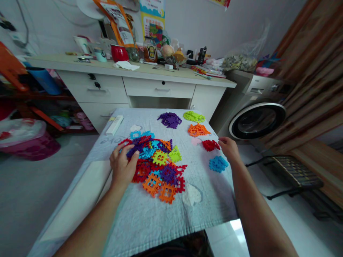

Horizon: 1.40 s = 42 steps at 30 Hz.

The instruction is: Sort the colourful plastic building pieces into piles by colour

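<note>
A mixed heap of interlocking plastic building pieces (150, 153) in red, orange, purple, blue and green lies mid-table. My left hand (123, 162) rests at the heap's left side, thumb and fingers apart, gripping nothing visible. At the table's right edge, my right hand (229, 148) is beside a small red pile (210, 145); its fingers are bent together, and anything between them is hidden. Close below is a blue pile (218, 164). Farther back are an orange pile (198, 130), a lime-green pile (194, 116) and a purple pile (169, 120), each of one colour.
A light patterned cloth (206, 200) covers the table. A white box (114, 125) lies at its far left. Behind stands a white cabinet (160, 87) with a cluttered top. To the right are a washing machine (257, 110) and a stool (297, 171); a pink bin (29, 142) is left.
</note>
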Tool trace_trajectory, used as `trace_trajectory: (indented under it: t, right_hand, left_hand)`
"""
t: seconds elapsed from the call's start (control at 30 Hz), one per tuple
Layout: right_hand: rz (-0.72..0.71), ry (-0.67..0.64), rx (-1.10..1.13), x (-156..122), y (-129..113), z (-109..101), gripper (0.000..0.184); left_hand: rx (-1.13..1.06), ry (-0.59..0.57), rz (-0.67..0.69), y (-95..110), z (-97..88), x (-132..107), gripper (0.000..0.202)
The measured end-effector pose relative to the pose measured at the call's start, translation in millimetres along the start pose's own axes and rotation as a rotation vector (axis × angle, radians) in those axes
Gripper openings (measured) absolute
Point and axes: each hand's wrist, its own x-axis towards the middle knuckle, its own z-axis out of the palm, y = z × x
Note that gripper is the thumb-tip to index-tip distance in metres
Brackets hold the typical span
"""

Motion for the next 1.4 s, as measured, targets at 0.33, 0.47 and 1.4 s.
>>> trace_trajectory:
  t: [0.33, 0.47, 1.4]
  right_hand:
    - [-0.071, -0.15, -0.322, 16, 5, 14, 0.023]
    - [-0.136, -0.162, -0.278, 20, 18, 10, 0.024]
    - [-0.797, -0.628, 0.101, -114, -139, 68, 0.047]
  left_hand:
    - [-0.025, -0.052, -0.051, -3, 5.3, 0, 0.033]
    - [-0.019, -0.069, -0.063, -1, 6.0, 0, 0.035]
    - [-0.149, -0.147, -0.031, -9, 10.6, 2, 0.034]
